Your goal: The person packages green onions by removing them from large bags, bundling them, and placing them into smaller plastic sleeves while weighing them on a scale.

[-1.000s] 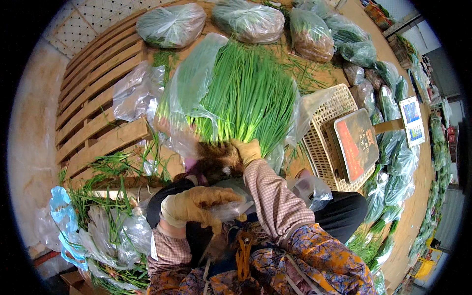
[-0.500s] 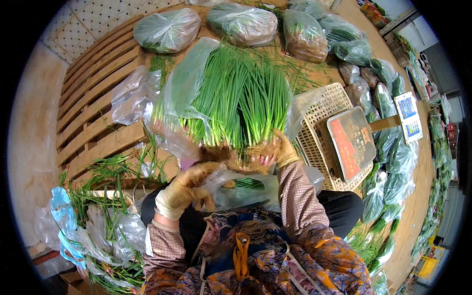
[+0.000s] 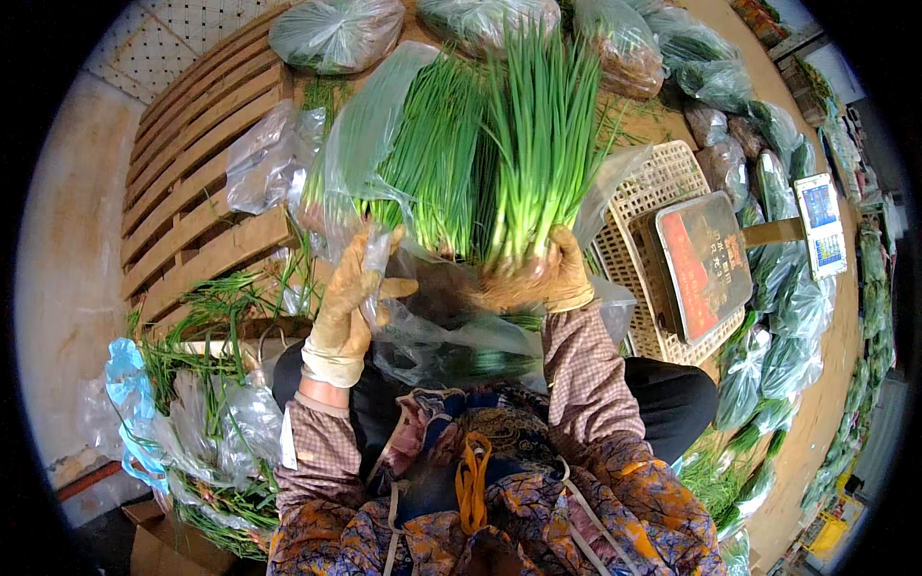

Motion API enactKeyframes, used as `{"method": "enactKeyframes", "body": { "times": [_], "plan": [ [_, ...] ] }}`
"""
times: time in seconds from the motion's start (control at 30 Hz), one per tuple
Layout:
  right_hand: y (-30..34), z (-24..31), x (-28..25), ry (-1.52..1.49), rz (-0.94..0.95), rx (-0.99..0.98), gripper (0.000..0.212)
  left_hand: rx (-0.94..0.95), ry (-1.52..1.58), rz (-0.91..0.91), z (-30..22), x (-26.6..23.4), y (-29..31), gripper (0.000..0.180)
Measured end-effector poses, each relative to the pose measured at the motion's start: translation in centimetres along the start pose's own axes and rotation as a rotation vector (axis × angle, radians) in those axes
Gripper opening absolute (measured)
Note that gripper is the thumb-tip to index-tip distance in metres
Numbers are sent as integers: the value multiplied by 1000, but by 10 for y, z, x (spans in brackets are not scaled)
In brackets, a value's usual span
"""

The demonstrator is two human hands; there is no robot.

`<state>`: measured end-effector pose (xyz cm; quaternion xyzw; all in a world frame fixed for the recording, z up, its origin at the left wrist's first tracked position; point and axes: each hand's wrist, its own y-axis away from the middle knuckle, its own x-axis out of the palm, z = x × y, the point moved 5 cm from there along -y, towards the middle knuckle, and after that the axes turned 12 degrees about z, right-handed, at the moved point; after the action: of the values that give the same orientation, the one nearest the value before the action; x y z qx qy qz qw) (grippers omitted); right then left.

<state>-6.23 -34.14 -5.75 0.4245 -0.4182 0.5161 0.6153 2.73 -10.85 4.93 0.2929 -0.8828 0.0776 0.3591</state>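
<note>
My right hand (image 3: 549,276), in a tan glove, grips the root end of a bunch of green onions (image 3: 540,144) held upright, leaves pointing away from me. My left hand (image 3: 348,298), also gloved, holds the edge of a clear plastic bag (image 3: 451,331) that hangs open below and beside the bunch. A second, larger mass of green onions (image 3: 427,158) lies partly inside clear plastic just left of the held bunch.
A wooden pallet (image 3: 197,192) lies to the left. Filled clear bags (image 3: 336,34) of greens line the far side and right. A cream plastic basket (image 3: 653,182) holds a scale (image 3: 706,259) with a display. Loose onion leaves and crumpled bags (image 3: 192,422) sit lower left.
My right hand has lifted a bunch of green onions off the pile and stood it upright. My left hand rose from my lap and took hold of the plastic bag.
</note>
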Motion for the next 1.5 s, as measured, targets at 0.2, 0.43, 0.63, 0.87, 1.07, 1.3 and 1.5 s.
{"method": "enactKeyframes", "body": {
  "times": [0.2,0.43,0.63,0.87,1.07,1.3,1.5],
  "plan": [
    [-8,-38,49,820,301,234,51,38,166,-127,4,-12,4,57],
    [20,-73,-22,1654,548,682,83,69,272,-89,20,-70,42,36],
    [33,-55,-40,1832,532,680,78,-54,17,6,-7,4,19,59],
    [23,-40,-99,1745,233,974,68,129,-163,-271,-26,-19,24,54],
    [90,-53,-119,1493,397,1245,61,176,-79,-300,-36,-41,43,42],
    [67,-53,-118,1379,180,783,53,303,-77,-526,-45,-71,57,41],
    [105,45,-117,1196,79,694,48,250,142,-589,-41,-95,63,36]
  ]
}}
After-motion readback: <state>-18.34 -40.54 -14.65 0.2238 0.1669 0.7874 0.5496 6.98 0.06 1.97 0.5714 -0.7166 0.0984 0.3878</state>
